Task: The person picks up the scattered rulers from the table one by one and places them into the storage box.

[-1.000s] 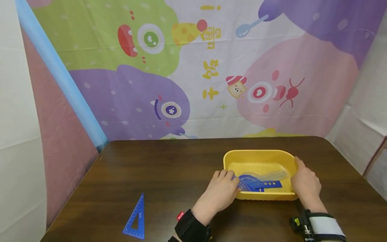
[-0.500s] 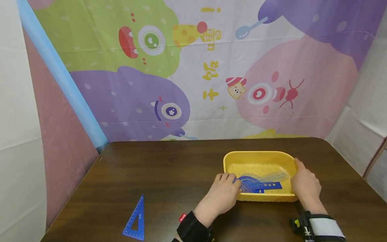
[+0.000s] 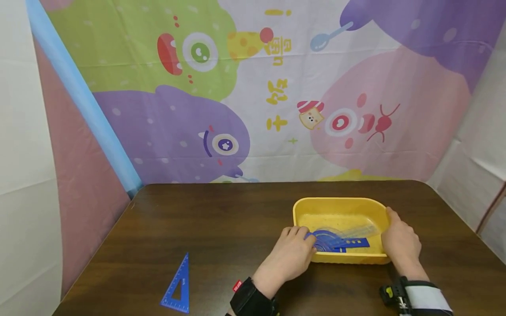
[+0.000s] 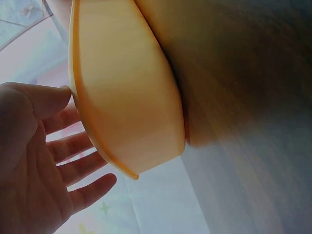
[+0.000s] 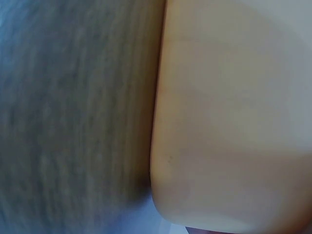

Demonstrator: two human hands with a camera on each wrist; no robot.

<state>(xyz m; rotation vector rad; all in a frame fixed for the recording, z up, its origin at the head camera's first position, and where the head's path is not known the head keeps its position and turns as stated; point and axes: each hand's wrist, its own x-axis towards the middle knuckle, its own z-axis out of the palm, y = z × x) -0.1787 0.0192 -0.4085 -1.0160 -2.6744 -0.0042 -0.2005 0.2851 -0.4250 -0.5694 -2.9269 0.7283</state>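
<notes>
A yellow plastic tub (image 3: 340, 206) sits toward the right of the dark wooden table. My left hand (image 3: 290, 252) grips its near left corner; the left wrist view has the thumb (image 4: 53, 100) at the rim's outside and the fingers reaching behind the rim. At the tub's right end, my right hand (image 3: 401, 241) holds the rim; no fingers show in the right wrist view, only the tub's wall (image 5: 229, 122). Inside lie a blue protractor (image 3: 326, 239), a flat blue piece with small holes (image 3: 359, 242) and a clear ruler-like strip (image 3: 361, 230). My left fingers partly cover the protractor.
A blue triangular set square (image 3: 178, 285) lies on the table (image 3: 221, 219) at the left, apart from both hands. Behind the table's far edge hangs a cartoon-printed cloth (image 3: 276, 153). Pale cloth walls (image 3: 474, 166) stand at the sides.
The left hand shifts very slightly toward the right between the first frame and now. Its hold on the tub and the right hand's stay the same; the view drifts a little.
</notes>
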